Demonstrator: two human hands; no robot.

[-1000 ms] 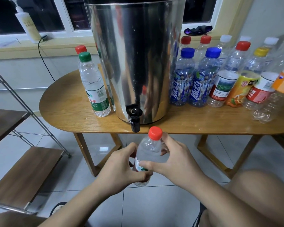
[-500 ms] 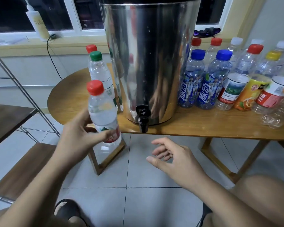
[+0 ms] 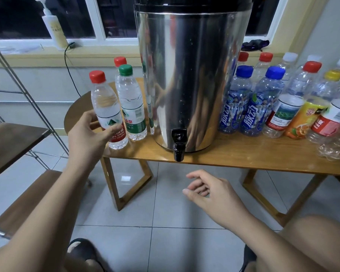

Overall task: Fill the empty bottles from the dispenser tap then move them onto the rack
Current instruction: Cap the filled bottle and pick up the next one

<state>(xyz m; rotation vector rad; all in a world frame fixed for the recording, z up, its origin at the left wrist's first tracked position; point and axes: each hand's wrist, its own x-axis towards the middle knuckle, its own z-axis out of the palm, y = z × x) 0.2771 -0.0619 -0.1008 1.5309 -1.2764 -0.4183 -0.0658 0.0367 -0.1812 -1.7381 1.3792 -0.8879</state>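
My left hand (image 3: pixel 88 134) grips a filled red-capped water bottle (image 3: pixel 106 107), which stands tilted at the left end of the wooden table (image 3: pixel 243 154). It is beside a green-capped bottle (image 3: pixel 131 103) and another red-capped bottle (image 3: pixel 120 61) behind. The steel dispenser (image 3: pixel 190 75) stands mid-table with its black tap (image 3: pixel 178 144) over the front edge. My right hand (image 3: pixel 206 191) hovers below the tap, fingers relaxed, holding nothing. Several empty bottles (image 3: pixel 302 99) crowd the table to the right of the dispenser. The rack's wooden shelves (image 3: pixel 10 140) are at the left.
A pump bottle (image 3: pixel 54 26) and a black cable stand on the window sill at the back. The rack's metal legs slant beside the table's left end. My knee is at the lower right, and a sandal shows on the tiled floor below.
My left hand has carried the red-capped bottle up and away from the tap to the table's left end. My right hand let go of it and stays low under the tap.
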